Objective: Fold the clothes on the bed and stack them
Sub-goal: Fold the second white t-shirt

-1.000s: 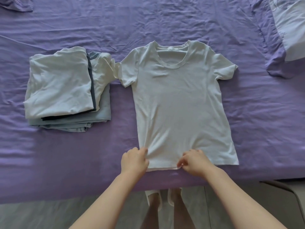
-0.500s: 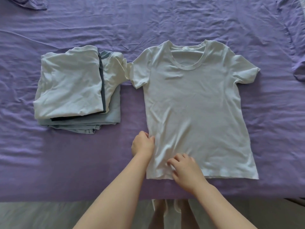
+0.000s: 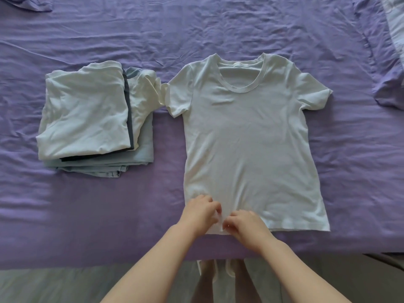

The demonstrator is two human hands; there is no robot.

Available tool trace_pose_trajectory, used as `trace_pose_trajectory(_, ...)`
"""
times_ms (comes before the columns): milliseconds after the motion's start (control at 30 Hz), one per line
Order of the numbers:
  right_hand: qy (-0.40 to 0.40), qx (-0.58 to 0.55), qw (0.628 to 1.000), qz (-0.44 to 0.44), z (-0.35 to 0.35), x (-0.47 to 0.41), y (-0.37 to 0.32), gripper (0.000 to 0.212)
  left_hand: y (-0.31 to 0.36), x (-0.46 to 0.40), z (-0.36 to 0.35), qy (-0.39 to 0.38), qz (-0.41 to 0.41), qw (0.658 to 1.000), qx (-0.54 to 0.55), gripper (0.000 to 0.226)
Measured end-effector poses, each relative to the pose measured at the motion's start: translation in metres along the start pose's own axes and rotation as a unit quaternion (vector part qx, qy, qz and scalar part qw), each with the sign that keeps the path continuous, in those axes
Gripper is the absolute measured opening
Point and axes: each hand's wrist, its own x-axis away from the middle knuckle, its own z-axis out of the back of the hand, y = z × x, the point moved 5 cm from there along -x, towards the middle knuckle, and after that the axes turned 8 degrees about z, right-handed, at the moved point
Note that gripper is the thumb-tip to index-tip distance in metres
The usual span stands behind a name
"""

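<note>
Two bare forearms reach in from the near edge of the frame, over a strip of grey floor [image 3: 54, 285] where the person's legs and pale footwear [image 3: 218, 272] show below the bed's edge. The left hand [image 3: 200, 212] and the right hand [image 3: 244, 223] meet almost knuckle to knuckle at the near hem of a white T-shirt [image 3: 247, 136], fingers curled down and pinching the fabric at its near-left corner; both are closed on the cloth, the left slightly farther in than the right, with a small bunch of hem showing between them.

Beyond the hands the T-shirt lies spread flat and face up on the bed [image 3: 218, 29], neckline at the far end, short sleeves out to either side, hem nearest the person. The part of the hem to the right of the right hand lies straight and free.

Far left of the left hand sits a stack of folded clothes [image 3: 87, 119]: a white garment on top, a dark layer's edge showing beneath it, pale blue pieces at the bottom (how many items in all cannot be told). A loose white sleeve from the stack touches the T-shirt's left sleeve.

The purple sheet is heavily creased. Far right of the right hand, a purple pillow [image 3: 391, 84] lies at the frame's edge; another purple fold [image 3: 28, 3] shows at the far left corner.
</note>
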Motion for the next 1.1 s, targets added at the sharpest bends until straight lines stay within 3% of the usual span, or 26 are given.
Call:
trace_pose_trajectory(100, -0.042, -0.062, 0.997, -0.02, -0.005, 0.002, 0.008, 0.02, -0.001, 0.005, -0.012, -0.077, 0.013, 0.997, 0.017, 0.026)
trace_pose_trajectory(233, 0.019, 0.068, 0.997, -0.037, -0.005, 0.021, 0.021, 0.038, 0.0, 0.011, -0.009, 0.006, -0.029, 0.997, -0.077, 0.029)
trace_pose_trajectory(267, 0.024, 0.093, 0.994, -0.054, -0.006, 0.026, 0.022, 0.039, 0.0, 0.012, -0.01, -0.007, -0.032, 0.995, -0.091, 0.032)
trace_pose_trajectory(367, -0.035, 0.085, 0.992, -0.088, -0.009, 0.034, 0.023, 0.032, 0.006, 0.015, -0.02, -0.146, 0.006, 0.988, -0.057, 0.034)
trace_pose_trajectory(433, -0.059, 0.03, 0.991, -0.114, 0.0, 0.033, 0.025, 0.026, 0.018, 0.014, -0.02, -0.178, 0.003, 0.982, -0.055, 0.031)
trace_pose_trajectory(600, 0.04, 0.027, 0.987, -0.151, 0.031, 0.031, 0.045, 0.041, 0.053, -0.004, 0.007, -0.045, -0.013, 0.999, 0.003, 0.036)
trace_pose_trajectory(700, 0.023, 0.045, 0.985, -0.168, 0.035, 0.033, 0.061, 0.037, 0.062, -0.013, 0.008, -0.054, 0.009, 0.998, 0.014, 0.045)
trace_pose_trajectory(800, -0.001, 0.013, 0.984, -0.177, 0.043, 0.026, 0.076, 0.025, 0.067, -0.026, 0.006, -0.088, 0.052, 0.995, 0.019, 0.035)
trace_pose_trajectory(867, 0.044, 0.003, 0.984, -0.174, 0.063, 0.017, 0.092, 0.023, 0.074, -0.04, 0.015, -0.085, 0.069, 0.993, 0.034, 0.032)
trace_pose_trajectory(933, 0.124, 0.027, 0.979, -0.16, 0.095, 0.005, 0.109, 0.024, 0.084, -0.062, 0.033, -0.021, 0.062, 0.997, 0.039, 0.031)
trace_pose_trajectory(1000, 0.178, 0.043, 0.972, -0.147, 0.126, -0.008, 0.128, 0.035, 0.095, -0.088, 0.054, 0.043, 0.063, 0.996, 0.051, 0.035)
trace_pose_trajectory(1100, 0.129, 0.083, 0.979, -0.133, 0.16, -0.036, 0.156, 0.057, 0.111, -0.133, 0.078, 0.085, 0.078, 0.993, 0.009, 0.053)
